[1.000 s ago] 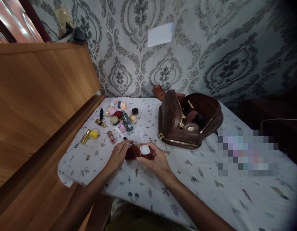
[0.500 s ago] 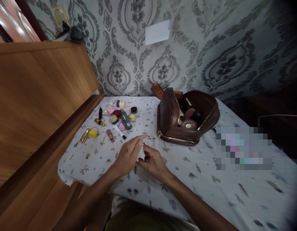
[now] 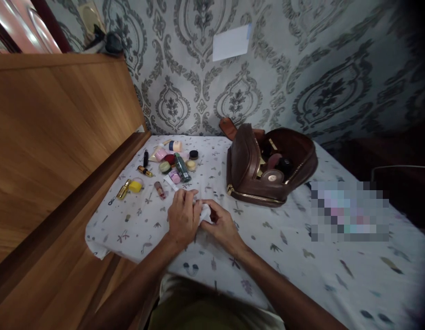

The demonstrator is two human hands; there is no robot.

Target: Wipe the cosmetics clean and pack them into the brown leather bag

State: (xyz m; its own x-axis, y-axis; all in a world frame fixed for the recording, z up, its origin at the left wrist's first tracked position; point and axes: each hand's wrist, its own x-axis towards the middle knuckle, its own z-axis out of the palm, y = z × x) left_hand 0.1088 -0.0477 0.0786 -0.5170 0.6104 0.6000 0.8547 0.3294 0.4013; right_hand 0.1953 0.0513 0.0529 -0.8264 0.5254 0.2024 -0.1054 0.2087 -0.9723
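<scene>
Over the front middle of the table, my right hand (image 3: 224,228) is closed on a crumpled white tissue (image 3: 205,214). My left hand (image 3: 184,216) meets it from the other side, with fingers curled and thumb against the tissue. Whether something small is wrapped inside, I cannot tell. Just beyond my left hand lie a white tube (image 3: 171,182), partly hidden by it, and a small pinkish-brown bottle (image 3: 160,190). To the right of my hands, a brown leather bag (image 3: 245,167) stands unzipped, with dark and gold cosmetic items visible inside.
A cluster of cosmetics lies at the back left, including a green bottle (image 3: 182,167), jars and a black-lidded pot (image 3: 193,155). A gold tube (image 3: 123,189) and a yellow item (image 3: 135,185) sit nearer the left edge. A blurred-out patch (image 3: 350,211) covers something at right. A wooden panel (image 3: 61,105) rises at left.
My left hand has gone from stretched fingers to curled ones and turned knuckles up against the tissue. More of the tissue shows between my hands. The view has shifted slightly.
</scene>
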